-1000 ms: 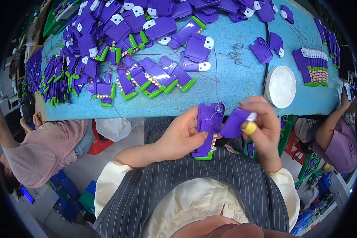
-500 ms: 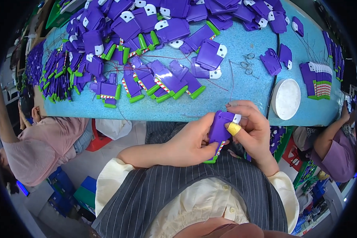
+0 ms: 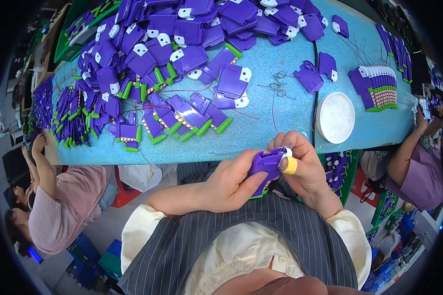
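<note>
My left hand (image 3: 231, 184) and my right hand (image 3: 302, 164) both grip one purple plastic toy part (image 3: 265, 167) with a green end and a white tip, held just below the near edge of the blue table (image 3: 261, 132). My right thumb wears a yellow finger cover and presses on the part's upper end. Several more purple parts with green ends (image 3: 182, 118) lie on the table straight ahead, and a big heap of them (image 3: 147, 44) fills its far left.
A white round lid (image 3: 335, 117) lies on the table to the right, beside a neat stack of purple parts (image 3: 376, 88) and thin wire springs (image 3: 279, 86). One person (image 3: 59, 206) sits to my left, another (image 3: 418, 167) to my right.
My hands came together: the separate purple piece in my right hand a second ago now sits pressed onto the part my left hand holds. The pair has shifted slightly toward the table.
</note>
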`<state>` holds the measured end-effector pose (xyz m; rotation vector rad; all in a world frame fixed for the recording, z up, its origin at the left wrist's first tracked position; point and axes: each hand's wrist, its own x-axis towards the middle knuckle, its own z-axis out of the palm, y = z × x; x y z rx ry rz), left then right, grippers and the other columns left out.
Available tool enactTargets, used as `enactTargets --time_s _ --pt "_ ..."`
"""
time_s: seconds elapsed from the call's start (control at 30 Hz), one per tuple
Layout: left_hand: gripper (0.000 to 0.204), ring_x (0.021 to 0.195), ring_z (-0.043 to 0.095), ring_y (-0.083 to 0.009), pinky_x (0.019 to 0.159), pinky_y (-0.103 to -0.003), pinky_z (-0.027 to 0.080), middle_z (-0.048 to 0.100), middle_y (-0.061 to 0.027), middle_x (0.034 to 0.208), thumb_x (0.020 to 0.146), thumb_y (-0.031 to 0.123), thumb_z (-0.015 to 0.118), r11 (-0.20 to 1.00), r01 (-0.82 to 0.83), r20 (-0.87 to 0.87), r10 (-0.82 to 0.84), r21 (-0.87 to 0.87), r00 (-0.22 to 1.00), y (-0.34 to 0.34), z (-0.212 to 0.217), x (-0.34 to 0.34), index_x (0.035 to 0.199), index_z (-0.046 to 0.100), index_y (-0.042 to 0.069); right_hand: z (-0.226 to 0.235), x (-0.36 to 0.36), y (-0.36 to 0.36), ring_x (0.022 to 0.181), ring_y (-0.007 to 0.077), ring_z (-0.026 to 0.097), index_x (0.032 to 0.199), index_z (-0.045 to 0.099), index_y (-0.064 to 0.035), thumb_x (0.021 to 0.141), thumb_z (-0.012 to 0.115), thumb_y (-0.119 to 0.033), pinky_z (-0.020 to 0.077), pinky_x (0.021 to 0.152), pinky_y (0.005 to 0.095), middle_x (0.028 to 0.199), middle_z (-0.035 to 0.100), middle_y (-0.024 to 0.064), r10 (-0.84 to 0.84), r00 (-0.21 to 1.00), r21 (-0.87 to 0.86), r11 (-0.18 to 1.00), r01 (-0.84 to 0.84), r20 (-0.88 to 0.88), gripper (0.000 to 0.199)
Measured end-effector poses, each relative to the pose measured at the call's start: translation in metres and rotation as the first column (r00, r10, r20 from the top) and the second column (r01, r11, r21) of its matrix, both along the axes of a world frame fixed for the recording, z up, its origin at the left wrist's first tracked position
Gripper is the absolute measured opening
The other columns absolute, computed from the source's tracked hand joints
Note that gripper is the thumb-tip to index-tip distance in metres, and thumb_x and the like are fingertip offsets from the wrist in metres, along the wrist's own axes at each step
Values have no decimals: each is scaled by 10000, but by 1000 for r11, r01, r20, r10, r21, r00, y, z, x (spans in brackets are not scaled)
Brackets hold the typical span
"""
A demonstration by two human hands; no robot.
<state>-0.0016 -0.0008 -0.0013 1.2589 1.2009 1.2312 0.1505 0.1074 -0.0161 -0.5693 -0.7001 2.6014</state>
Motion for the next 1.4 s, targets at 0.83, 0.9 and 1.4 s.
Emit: enactTargets --time_s 0.83,0.9,1.4 --pt "203 772 533 -57 677 -218 442 605 -35 850 888 122 583 931 -356 312 364 -86 878 23 -18 1 1011 537 -33 12 13 -5 483 48 432 861 598 4 816 665 -113 316 430 220 611 543 3 -211 845 735 620 -273 492 142" --pt "188 767 530 -61 672 -220 441 605 -35 853 892 122 576 930 -343 369 368 -135 853 24 -14 5 1000 547 -30 13 14 -3 532 62 458 841 591 3 815 659 -108 340 472 227 637 543 12 -168 831 694 649 -312 530 133" --pt "499 1017 464 -407 896 -469 373 475 -244 1114 764 234 680 920 -225 -756 393 322 523 60 3 -28 1092 437 -53 52 31 69 854 126 557 1070 525 25 801 651 -65 441 793 244 954 590 67 -759 647 964 223 146 77 310"
